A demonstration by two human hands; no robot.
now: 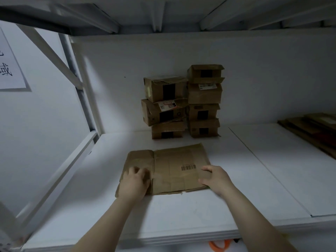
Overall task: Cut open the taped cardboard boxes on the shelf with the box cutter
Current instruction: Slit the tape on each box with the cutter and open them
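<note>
On shelf front, flattened box; right hand grips its right edge; left hand on left flap, fingers bent, grasp unclear; taped boxes stacked at back; cutter unseen. Judged: clearing opened box; next needs cutter, fresh box.

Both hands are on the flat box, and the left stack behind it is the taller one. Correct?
No: in the head view the right stack is taller than the left stack. The left hand and right hand are indeed on the flat box.
</note>
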